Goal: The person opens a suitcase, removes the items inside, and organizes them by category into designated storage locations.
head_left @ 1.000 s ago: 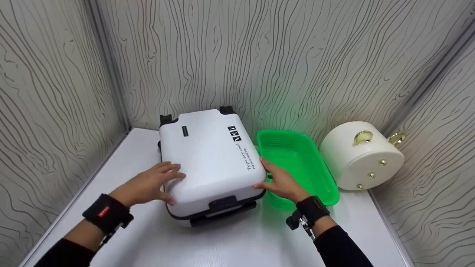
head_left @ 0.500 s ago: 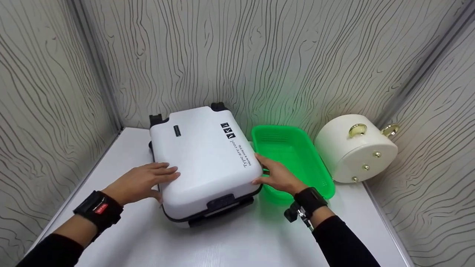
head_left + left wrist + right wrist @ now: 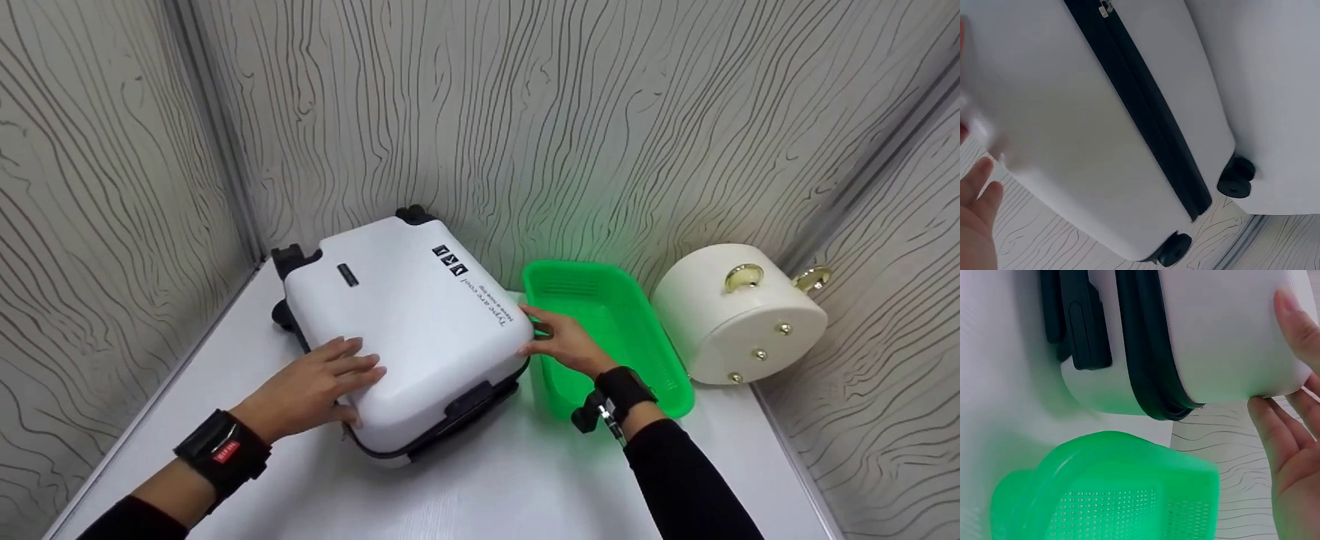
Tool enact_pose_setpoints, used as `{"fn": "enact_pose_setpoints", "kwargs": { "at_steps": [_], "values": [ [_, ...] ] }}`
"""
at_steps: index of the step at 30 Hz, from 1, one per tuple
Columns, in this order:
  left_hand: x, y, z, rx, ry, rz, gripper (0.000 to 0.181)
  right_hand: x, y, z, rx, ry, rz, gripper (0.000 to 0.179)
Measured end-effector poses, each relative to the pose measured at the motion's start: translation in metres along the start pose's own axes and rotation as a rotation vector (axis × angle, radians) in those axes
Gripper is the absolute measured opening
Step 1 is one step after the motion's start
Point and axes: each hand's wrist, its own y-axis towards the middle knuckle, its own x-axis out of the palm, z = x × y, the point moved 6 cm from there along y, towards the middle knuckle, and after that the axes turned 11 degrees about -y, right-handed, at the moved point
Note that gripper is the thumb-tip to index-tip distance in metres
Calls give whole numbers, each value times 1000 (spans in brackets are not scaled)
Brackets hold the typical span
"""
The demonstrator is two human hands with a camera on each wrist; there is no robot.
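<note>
A white hard-shell suitcase [image 3: 397,322] lies flat on the white table, turned at an angle, its black wheels toward the back left. Black lettering marks the right side of its upper face. My left hand [image 3: 315,390] rests on the near left corner, fingers spread over the upper face and thumb lower at the side. My right hand [image 3: 566,345] holds the near right corner between thumb and fingers; in the right wrist view this hand [image 3: 1297,478] touches two faces of the suitcase [image 3: 1230,337]. Only part of the left hand [image 3: 979,219] shows in the left wrist view.
Right of the suitcase stands a green plastic basket [image 3: 664,349] with perforated sides, close to my right hand. A cream round box [image 3: 705,300] with gold handles and feet lies on its side beyond it. Patterned walls [image 3: 465,112] enclose the table [image 3: 480,495].
The suitcase has turned counterclockwise as seen from above: its wheeled end has swung left, its near end right. My left hand has shifted on the corner; the right hand stays at its corner.
</note>
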Motion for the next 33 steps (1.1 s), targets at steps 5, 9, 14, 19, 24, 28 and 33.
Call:
{"fn": "enact_pose_setpoints", "kwargs": {
  "at_steps": [5,9,14,19,24,28,33],
  "values": [
    [12,17,10,19,-3,48,70,-5,8,16,97,28,145,72],
    [28,36,20,3,4,93,69,-4,10,24,193,38,220,65],
    [46,62,32,-57,84,144,69,-1,8,20,259,-43,262,67],
    [56,90,38,-140,142,165,69,8,-3,1,254,-131,323,73],
    [70,110,42,-211,190,159,68,34,-28,-31,193,-141,351,87],
    [73,121,40,-222,142,130,67,54,-39,-48,148,-180,331,104],
    [52,116,20,-223,-50,85,68,65,-43,-45,168,-150,329,121]
  ]
}}
